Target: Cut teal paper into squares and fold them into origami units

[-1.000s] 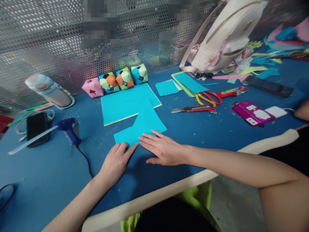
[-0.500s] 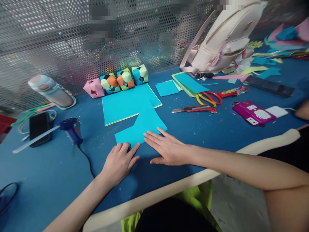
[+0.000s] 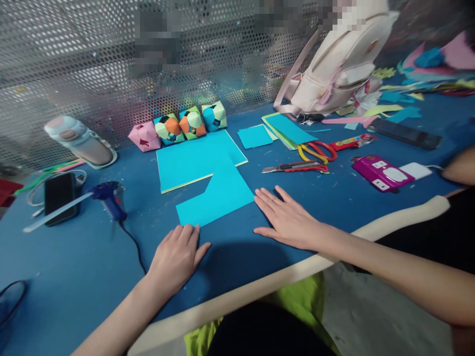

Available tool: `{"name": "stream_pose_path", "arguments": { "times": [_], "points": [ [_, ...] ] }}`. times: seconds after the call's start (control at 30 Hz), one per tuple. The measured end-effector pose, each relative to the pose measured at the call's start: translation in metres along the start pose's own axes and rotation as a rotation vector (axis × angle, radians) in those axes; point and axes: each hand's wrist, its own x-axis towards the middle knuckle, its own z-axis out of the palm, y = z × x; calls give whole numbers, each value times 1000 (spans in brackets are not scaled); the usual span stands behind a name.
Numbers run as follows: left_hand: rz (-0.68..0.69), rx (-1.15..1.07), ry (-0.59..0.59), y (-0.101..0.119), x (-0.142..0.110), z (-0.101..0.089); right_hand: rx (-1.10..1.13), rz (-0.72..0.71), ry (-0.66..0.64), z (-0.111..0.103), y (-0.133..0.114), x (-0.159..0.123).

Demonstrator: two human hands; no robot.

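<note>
A folded sheet of blue paper (image 3: 222,194) lies before me, its upper part overlapping a stack of larger blue sheets (image 3: 193,155). My left hand (image 3: 177,252) rests on the table with fingertips at the folded paper's lower left edge and the thumb apart; it grips nothing. At the paper's right corner, my right hand (image 3: 285,217) lies flat, palm down and fingers spread, with the fingertips close to or touching the corner.
Behind the sheets sit several folded paper balls (image 3: 193,122). A utility knife (image 3: 293,167), scissors (image 3: 326,149) and a purple power strip (image 3: 382,173) lie right. Left are a glue gun (image 3: 111,200), phone (image 3: 59,198) and bottle (image 3: 79,141). A backpack (image 3: 341,64) leans behind.
My right hand has slid right along the paper's lower edge to its right corner. My left hand has shifted slightly left and down, uncovering more of the folded edge.
</note>
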Motion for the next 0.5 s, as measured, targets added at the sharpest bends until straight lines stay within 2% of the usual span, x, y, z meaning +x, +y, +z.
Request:
{"name": "stream_pose_path", "arguments": {
  "times": [0.17, 0.27, 0.33, 0.4, 0.5],
  "points": [
    [-13, 79, 30, 4, -5, -5, 3, 58, -10, -9, -4, 4],
    [-39, 80, 60, 8, -3, -5, -5, 66, 23, -18, -15, 15],
    [-34, 10, 110, 10, 0, -3, 1, -10, 53, -20, -29, 25],
    [17, -118, 139, 12, 3, 1, 43, -148, 36, -16, -47, 36],
    [96, -303, 87, 14, 4, 11, 151, -348, -64, -4, -69, 48]
  ]
}}
